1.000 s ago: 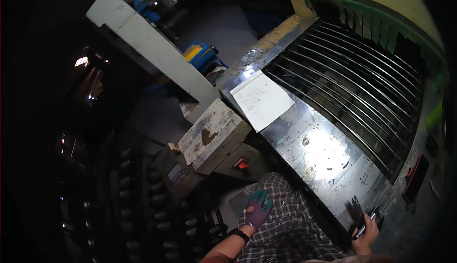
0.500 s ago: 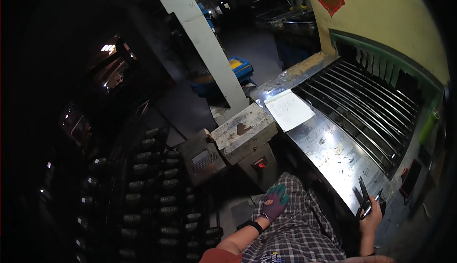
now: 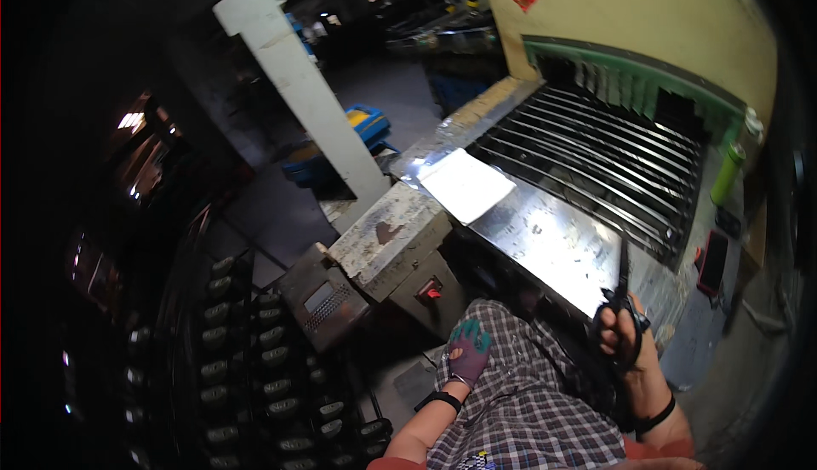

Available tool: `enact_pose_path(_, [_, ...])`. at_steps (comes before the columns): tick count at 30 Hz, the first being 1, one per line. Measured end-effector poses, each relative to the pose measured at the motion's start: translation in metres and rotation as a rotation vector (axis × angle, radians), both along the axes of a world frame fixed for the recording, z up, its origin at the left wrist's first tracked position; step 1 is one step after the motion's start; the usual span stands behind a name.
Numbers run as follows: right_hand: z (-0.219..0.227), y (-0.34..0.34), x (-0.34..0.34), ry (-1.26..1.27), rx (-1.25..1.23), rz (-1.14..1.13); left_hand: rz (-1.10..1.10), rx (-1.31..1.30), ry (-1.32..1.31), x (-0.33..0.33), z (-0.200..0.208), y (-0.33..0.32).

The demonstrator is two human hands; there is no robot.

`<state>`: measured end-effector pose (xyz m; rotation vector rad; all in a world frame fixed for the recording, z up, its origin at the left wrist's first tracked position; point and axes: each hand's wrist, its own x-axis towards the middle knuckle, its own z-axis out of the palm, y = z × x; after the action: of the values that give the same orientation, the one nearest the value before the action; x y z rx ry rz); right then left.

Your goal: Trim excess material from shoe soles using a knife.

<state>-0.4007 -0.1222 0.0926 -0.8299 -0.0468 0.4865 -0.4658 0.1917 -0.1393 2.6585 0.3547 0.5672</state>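
Observation:
My left hand (image 3: 466,356), in a purple glove with teal fingertips, lies flat on the checked cloth (image 3: 519,393) over my lap, its fingers stretched out with nothing in them. My bare right hand (image 3: 628,334) is closed round the black handles of a pair of scissors (image 3: 625,266). Their dark blades point up and away, above the near right part of the shiny metal table (image 3: 553,253). Farther left on that table lies a white pad of paper (image 3: 466,185), its surface washed out by glare.
Beyond the table are parallel metal rods (image 3: 596,155) beneath a green-edged machine opening. At the right are a green bottle (image 3: 728,172) and a red-edged phone (image 3: 713,262). A worn box (image 3: 391,236) with a red switch stands left of my knee; dark racks (image 3: 277,355) fill the left.
My right hand has lifted the scissors off the table edge area, and the blades now stand more upright. The left hand stays on my lap. The whole view has shifted.

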Motion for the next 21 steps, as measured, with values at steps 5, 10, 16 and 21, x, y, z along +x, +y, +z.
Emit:
enact_pose_path(5, [0.056, 0.041, -0.016, -0.165, 0.207, 0.362, -0.014, -0.045, 0.019, -0.001, 0.014, 0.001])
enact_pose_path(10, [0.075, 0.047, -0.032, -0.31, 0.561, 0.474, 0.015, -0.096, -0.016, 0.001, 0.029, -0.004])
enact_pose_path(16, [0.062, 0.033, -0.043, 0.268, 0.67, 0.749, 0.017, -0.243, -0.007, -0.002, 0.025, 0.002])
enact_pose_path(21, [0.057, 0.039, -0.041, -0.018, 0.585, 0.603, 0.079, -0.188, 0.008, -0.004, -0.005, 0.008])
